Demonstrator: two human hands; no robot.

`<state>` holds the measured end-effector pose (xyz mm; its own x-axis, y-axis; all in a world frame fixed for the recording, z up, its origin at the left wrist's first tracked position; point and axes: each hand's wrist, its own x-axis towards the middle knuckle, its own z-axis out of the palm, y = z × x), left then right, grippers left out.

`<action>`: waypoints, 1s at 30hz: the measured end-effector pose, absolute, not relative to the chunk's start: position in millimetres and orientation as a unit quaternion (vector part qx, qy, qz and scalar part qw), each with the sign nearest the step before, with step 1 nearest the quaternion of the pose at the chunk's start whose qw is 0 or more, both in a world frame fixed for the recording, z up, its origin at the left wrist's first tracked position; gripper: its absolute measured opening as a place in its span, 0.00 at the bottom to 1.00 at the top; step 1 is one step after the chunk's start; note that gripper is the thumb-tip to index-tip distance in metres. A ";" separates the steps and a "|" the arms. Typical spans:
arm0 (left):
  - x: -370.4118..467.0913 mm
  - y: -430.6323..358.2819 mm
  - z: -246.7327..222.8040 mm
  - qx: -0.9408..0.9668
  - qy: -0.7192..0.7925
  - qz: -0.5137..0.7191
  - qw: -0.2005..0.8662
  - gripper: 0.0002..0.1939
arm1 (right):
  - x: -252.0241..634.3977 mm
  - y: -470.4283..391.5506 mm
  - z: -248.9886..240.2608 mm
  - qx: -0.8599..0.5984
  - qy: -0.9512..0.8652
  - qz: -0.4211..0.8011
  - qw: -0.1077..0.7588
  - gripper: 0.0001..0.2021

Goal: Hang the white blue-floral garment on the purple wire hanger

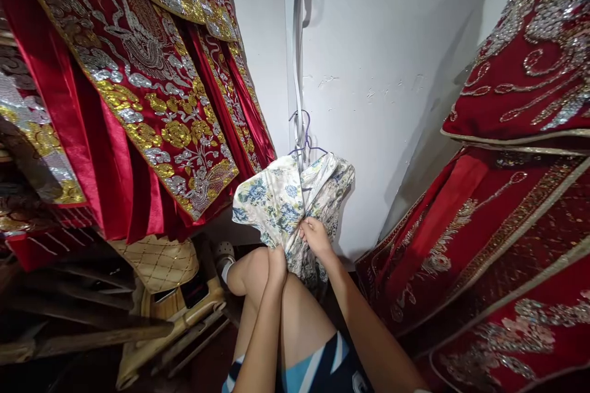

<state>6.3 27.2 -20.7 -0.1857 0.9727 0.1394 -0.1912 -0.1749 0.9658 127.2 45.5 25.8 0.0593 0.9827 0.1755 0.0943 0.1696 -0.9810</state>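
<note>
A short-sleeved floral dress [281, 196], cream with blue flowers and green leaves, hangs in front of me on a purple hanger [307, 141]. Its V-neck is open at the top and the cloth gathers at the front below it. My right hand [316, 237] is closed, pinching the fabric at that gathered spot. Lower and to the left, my left hand [277, 263] grips the dress with its fingers wrapped into the cloth. The hem is partly hidden behind my legs [299, 313].
Red sequinned and embroidered costumes [152, 86] hang at the left, more red beaded garments [488, 233] at the right. Behind the dress is a white wall [369, 43] with a pale strap [297, 31]. A bamboo chair [203, 301] holding a dark phone-like object stands lower left.
</note>
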 end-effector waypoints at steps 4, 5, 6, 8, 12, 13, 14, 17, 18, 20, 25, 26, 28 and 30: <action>12.6 3.7 -21.6 0.395 0.529 0.704 0.262 0.25 | 132.5 31.6 20.4 -0.490 -0.524 0.423 0.553 0.13; 15.5 -3.2 -22.1 0.400 0.539 0.718 0.181 0.27 | 135.1 24.8 17.2 -0.492 -0.515 0.426 0.558 0.13; 19.0 -9.6 -23.1 0.417 0.541 0.722 0.106 0.28 | 138.1 17.2 13.7 -0.493 -0.503 0.430 0.565 0.13; 27.4 -19.1 -26.8 0.496 0.523 0.693 0.027 0.27 | 144.3 1.8 8.1 -0.491 -0.482 0.439 0.578 0.14; 43.1 -21.1 -35.4 0.662 0.465 0.579 0.099 0.23 | 151.4 -17.0 8.0 -0.463 -0.498 0.463 0.568 0.13; 45.3 -18.7 -36.3 0.668 0.465 0.568 0.125 0.22 | 151.6 -18.8 9.6 -0.458 -0.509 0.469 0.558 0.13; 46.6 -15.9 -36.2 0.660 0.472 0.566 0.146 0.20 | 151.3 -19.8 11.3 -0.454 -0.519 0.474 0.548 0.13; 47.4 -9.2 -32.8 0.634 0.489 0.569 0.188 0.04 | 150.1 -20.3 16.4 -0.443 -0.535 0.487 0.530 0.14; 47.3 -8.4 -31.4 0.637 0.487 0.565 0.193 0.05 | 150.3 -19.3 19.4 -0.444 -0.531 0.490 0.530 0.15; 47.8 -8.8 -28.9 0.656 0.478 0.551 0.194 0.11 | 152.4 -13.3 32.1 -0.453 -0.512 0.496 0.536 0.15; 52.5 -10.8 -19.8 0.703 0.479 0.494 0.179 0.10 | 163.8 35.4 124.0 -0.445 -0.492 0.486 0.568 0.12; 53.6 -10.1 -17.1 0.710 0.480 0.484 0.177 0.09 | 165.7 48.6 148.2 -0.450 -0.480 0.482 0.579 0.12; 54.7 -7.8 -12.8 0.721 0.481 0.468 0.174 0.09 | 167.2 70.4 190.4 -0.433 -0.463 0.482 0.604 0.10; 53.7 -6.2 -12.4 0.725 0.487 0.452 0.182 0.08 | 165.5 80.3 214.9 -0.420 -0.460 0.489 0.610 0.10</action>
<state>53.7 -6.2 -12.4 0.1175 0.8703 0.4782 0.5423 -0.4597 0.7033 165.5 80.3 214.9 0.0985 0.9839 0.1495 -0.2108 0.1674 -0.9631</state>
